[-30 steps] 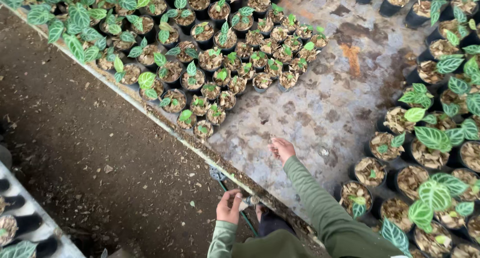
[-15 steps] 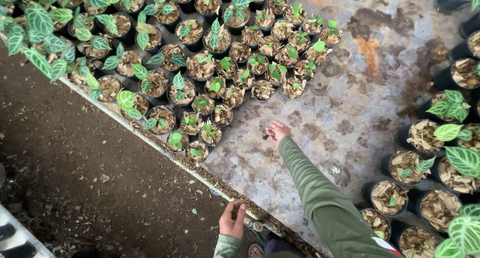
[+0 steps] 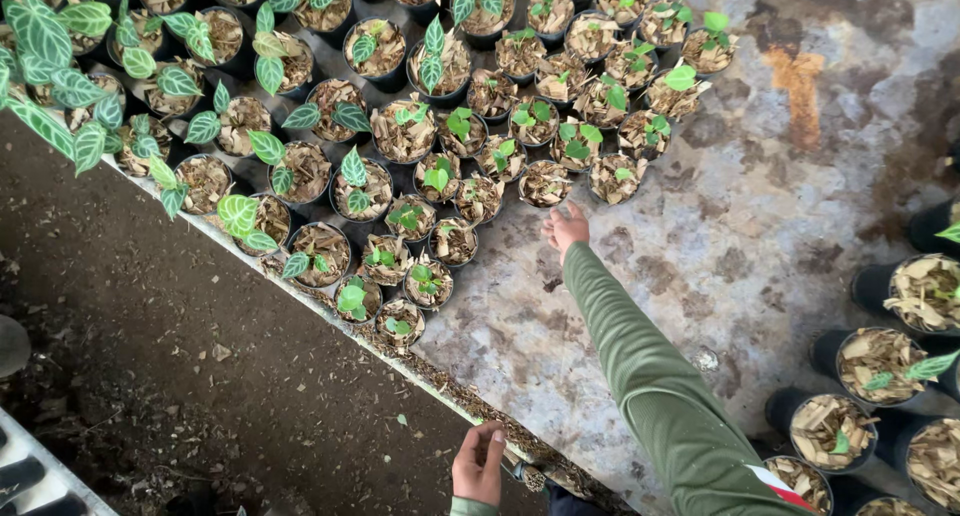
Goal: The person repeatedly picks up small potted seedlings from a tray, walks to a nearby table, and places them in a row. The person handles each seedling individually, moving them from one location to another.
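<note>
Change: right hand (image 3: 566, 226) reaching farther up-frame than a second ago, now almost touching the nearest pot (image 3: 545, 183).
Surroundings: potted seedlings (image 3: 400, 126) crowding the upper left; more pots (image 3: 880, 361) at lower right; stained bench top (image 3: 760, 206) lying between.
Right hand: fingers spreading open, green sleeve (image 3: 660, 386) stretching diagonally.
Left hand: (image 3: 478, 466) curling loosely, gripping the bench edge (image 3: 440, 381) at bottom centre.

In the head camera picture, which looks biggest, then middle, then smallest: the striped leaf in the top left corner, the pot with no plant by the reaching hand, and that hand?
1. Striped leaf, though it is nearer the camera, so this is unsure.
2 and 3. Pot with no plant and right hand look about alike, so no ranking.
</note>
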